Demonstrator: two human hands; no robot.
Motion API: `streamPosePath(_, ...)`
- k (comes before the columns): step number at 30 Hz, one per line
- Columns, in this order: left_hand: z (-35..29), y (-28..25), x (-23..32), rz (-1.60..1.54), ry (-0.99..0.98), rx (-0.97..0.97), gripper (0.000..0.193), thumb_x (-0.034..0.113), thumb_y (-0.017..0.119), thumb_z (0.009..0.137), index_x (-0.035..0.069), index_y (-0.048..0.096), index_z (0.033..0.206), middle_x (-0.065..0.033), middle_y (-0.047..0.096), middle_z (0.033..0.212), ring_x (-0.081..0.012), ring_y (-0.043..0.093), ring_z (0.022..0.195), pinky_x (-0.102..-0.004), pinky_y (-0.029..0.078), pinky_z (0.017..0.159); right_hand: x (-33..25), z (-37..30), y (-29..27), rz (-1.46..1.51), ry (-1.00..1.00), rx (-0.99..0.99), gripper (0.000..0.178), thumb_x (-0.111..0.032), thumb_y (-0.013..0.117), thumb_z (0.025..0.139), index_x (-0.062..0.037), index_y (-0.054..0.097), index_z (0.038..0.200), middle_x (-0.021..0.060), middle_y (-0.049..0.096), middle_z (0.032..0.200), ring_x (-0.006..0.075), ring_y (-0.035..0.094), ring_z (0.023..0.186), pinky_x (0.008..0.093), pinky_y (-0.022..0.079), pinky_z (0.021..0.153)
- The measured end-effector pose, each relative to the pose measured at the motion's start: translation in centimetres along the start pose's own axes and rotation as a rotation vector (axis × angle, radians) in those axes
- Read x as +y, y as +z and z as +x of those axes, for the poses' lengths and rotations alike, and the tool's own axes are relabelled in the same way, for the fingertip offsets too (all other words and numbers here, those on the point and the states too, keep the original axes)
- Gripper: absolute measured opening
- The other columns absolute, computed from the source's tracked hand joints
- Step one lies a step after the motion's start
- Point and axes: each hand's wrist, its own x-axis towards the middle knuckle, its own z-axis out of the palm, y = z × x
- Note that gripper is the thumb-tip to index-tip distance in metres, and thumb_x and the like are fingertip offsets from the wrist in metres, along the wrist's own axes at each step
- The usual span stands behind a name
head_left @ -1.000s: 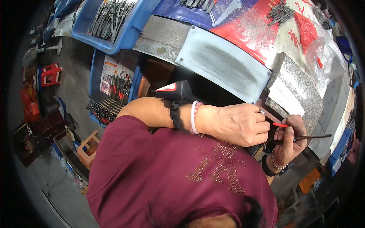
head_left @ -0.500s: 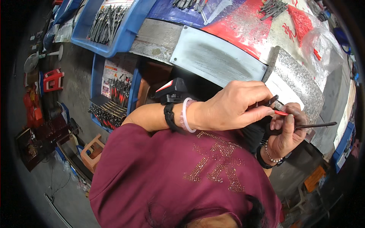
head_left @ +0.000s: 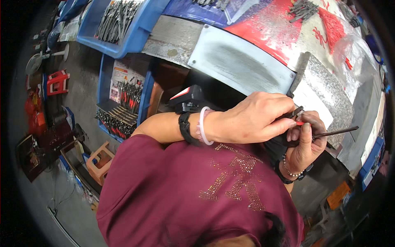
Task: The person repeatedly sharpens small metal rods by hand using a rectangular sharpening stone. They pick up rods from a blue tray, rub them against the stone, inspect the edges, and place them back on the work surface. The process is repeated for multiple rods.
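Head view: right hand [head_left: 306,143] is gripping dark rod [head_left: 337,131] toward three o'clock, presumably steadying it; left hand [head_left: 257,118], nine o'clock, is pinching dark piece [head_left: 296,111] near red tip [head_left: 300,123].

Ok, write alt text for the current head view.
The left hand pinches a small dark piece close beside the right hand, which grips a slim dark rod; a red tip shows between them. A maroon top fills the foreground; beyond lie a smudged pale board and a blue tray of dark strips.
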Motion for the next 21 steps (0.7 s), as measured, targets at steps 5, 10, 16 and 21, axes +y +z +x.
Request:
streamPosePath(5,0.0,-0.9,-0.6,-0.303,-0.356,-0.186,0.022,0.02,0.063,0.093,-0.001,0.059,0.09,-0.0053,0.058,0.072,-0.0083,0.053,0.062,-0.0276,0.042,0.055,0.1,0.1,0.6,-0.018,0.121,0.074,0.033,0.001,0.061,0.092,0.0059,0.053,0.124,0.0149,0.061,0.102,0.0071,0.051,0.059,0.0191,0.042,0.05)
streamPosePath(10,1.0,-1.5,-1.4,-0.939,-0.57,-0.068,0.019,0.022,0.061,0.097,0.004,0.066,0.093,0.001,0.064,0.078,-0.004,0.055,0.064,-0.018,0.044,0.057,-0.5,0.2,1.4,-0.066,0.029,0.15,0.032,0.004,0.057,0.093,0.0049,0.05,0.124,0.0165,0.061,0.097,0.0076,0.047,0.056,0.0199,0.039,0.048)
streamPosePath(16,3.3,-3.2,-2.4,-1.203,-0.496,0.166,0.02,0.026,0.061,0.097,0.007,0.066,0.097,0.0015,0.064,0.08,-0.0066,0.055,0.061,-0.0219,0.046,0.057,-2.0,0.5,4.0,-0.363,-0.264,-0.436,0.022,0.007,0.066,0.081,0.0026,0.063,0.102,0.0151,0.065,0.081,0.0186,0.063,0.066,0.0257,0.048,0.052)
streamPosePath(21,3.7,-4.0,-2.5,-1.379,-0.597,0.237,0.016,0.025,0.064,0.095,0.009,0.066,0.099,0.0015,0.067,0.083,-0.0068,0.057,0.067,-0.0218,0.049,0.063,-1.6,1.2,7.8,-0.479,-0.331,-0.917,0.037,0.004,0.071,0.077,-0.0004,0.065,0.113,0.0117,0.066,0.094,0.0241,0.067,0.069,0.0323,0.055,0.058)
